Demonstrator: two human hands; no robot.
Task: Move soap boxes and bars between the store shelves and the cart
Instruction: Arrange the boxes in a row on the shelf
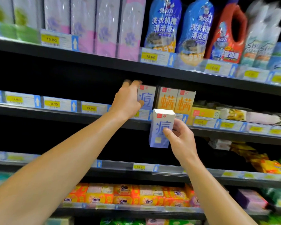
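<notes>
A white and blue soap box (148, 98) stands upright on the middle shelf (55, 112); my left hand (128, 99) grips its left side, fingers over its top. My right hand (179, 135) pinches a second white and blue soap box (161, 127) upright in the air, in front of and just below that shelf's edge. Two white and orange soap boxes (177, 101) stand right of the shelved blue one. No cart is in view.
Pink and green boxes (94, 25) and blue detergent pouches (162, 25) fill the top shelf. Flat wrapped soap bars (237, 114) lie right of the orange boxes. Orange OMO packs (128, 197) line a lower shelf. The middle shelf's left part is dark.
</notes>
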